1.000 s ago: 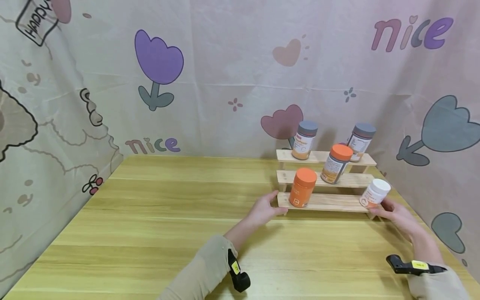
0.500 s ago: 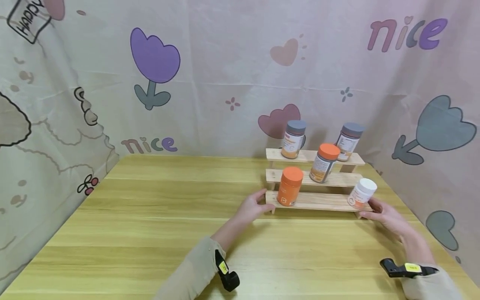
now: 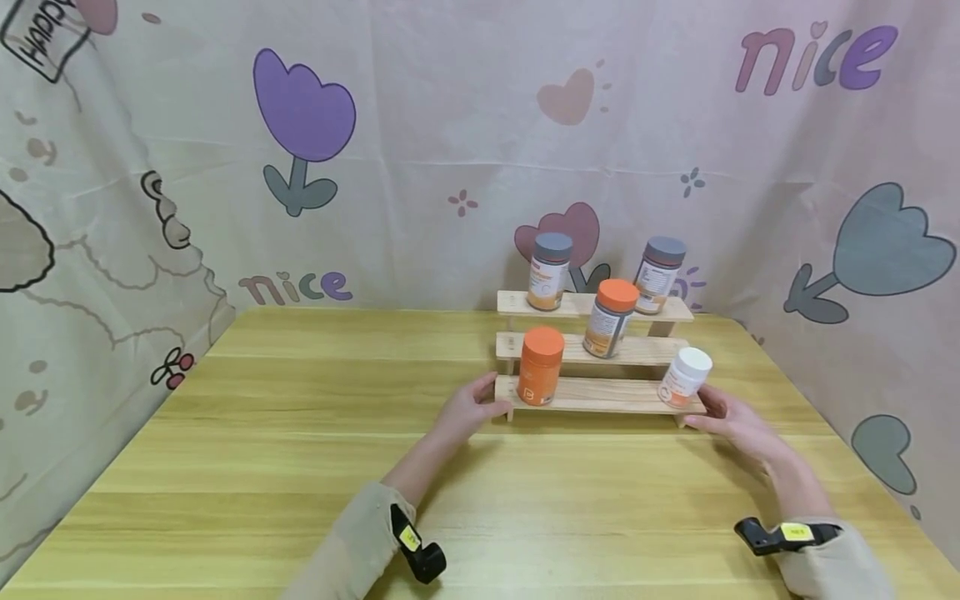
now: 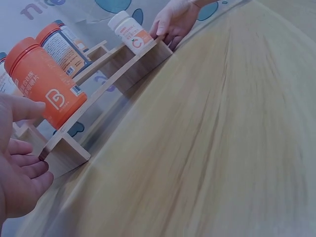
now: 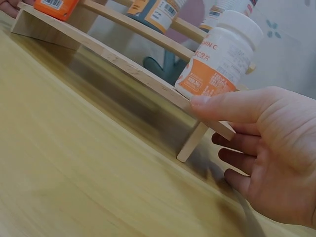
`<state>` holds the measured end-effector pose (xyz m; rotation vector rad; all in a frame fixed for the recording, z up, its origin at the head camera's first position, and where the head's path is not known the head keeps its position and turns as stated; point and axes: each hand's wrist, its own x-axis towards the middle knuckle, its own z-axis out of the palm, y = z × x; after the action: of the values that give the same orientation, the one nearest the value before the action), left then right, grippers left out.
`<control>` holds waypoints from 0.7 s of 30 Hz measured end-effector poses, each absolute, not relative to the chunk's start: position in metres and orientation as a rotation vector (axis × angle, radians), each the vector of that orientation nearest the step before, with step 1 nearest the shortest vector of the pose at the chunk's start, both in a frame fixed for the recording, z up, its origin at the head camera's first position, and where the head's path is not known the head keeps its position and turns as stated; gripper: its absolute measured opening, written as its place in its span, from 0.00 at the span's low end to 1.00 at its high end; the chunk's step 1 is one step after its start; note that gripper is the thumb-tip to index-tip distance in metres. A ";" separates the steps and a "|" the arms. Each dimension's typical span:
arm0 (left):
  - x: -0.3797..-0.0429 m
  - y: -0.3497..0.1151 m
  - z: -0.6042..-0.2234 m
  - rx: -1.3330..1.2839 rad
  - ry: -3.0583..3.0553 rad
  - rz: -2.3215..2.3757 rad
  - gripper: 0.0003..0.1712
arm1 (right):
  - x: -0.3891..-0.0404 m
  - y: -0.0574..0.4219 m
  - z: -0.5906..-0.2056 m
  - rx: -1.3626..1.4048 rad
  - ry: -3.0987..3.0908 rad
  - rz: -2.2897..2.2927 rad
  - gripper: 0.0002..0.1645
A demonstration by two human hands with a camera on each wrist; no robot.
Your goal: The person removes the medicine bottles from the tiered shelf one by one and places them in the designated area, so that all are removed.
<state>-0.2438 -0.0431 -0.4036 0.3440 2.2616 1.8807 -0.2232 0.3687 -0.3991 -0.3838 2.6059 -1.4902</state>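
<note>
A three-tier wooden display rack (image 3: 600, 396) stands on the table with pill bottles on its steps. At its left end my left hand (image 3: 463, 411) holds the lowest board, thumb in front and fingers at the board's end. My right hand (image 3: 738, 427) grips the right end, its thumb (image 5: 232, 104) along the front edge and its fingers beyond the end. An orange bottle (image 3: 540, 367) sits near the left hand; a white-capped bottle (image 3: 686, 377) sits beside the right thumb. An orange-capped bottle (image 3: 611, 318) is on the middle step, and two grey-capped bottles (image 3: 550, 271) (image 3: 660, 275) are on top.
The wood-grain table (image 3: 300, 433) extends to the left and in front of the rack. Behind it hangs a printed cloth (image 3: 420, 100) with flowers and lettering; the cloth also covers both sides. A black wrist camera (image 3: 417, 546) sits on each sleeve.
The rack has slid left across the table with all its bottles standing on it. Both hands have moved left with it, keeping their places at its ends.
</note>
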 end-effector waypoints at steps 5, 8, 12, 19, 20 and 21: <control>-0.244 -0.058 -0.405 0.305 2.270 1.899 0.40 | -0.227 0.356 -0.400 -0.387 2.573 -1.505 0.46; -0.244 -0.068 -0.405 0.289 2.288 1.907 0.39 | -0.230 0.348 -0.400 -0.387 2.552 -1.513 0.47; -0.242 -0.079 -0.403 0.286 2.308 1.912 0.38 | -0.233 0.337 -0.401 -0.389 2.527 -1.527 0.48; -0.238 -0.100 -0.398 0.246 2.349 1.891 0.37 | -0.237 0.315 -0.401 -0.457 2.482 -1.563 0.48; -0.238 -0.103 -0.398 0.239 2.354 1.886 0.37 | -0.237 0.312 -0.401 -0.462 2.479 -1.565 0.48; -0.238 -0.107 -0.398 0.234 2.357 1.885 0.36 | -0.237 0.309 -0.401 -0.463 2.475 -1.572 0.48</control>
<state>-0.2378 -0.1070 -0.3982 0.2340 2.3569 1.8845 -0.2375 0.3087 -0.4009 -0.4627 2.4754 -1.5722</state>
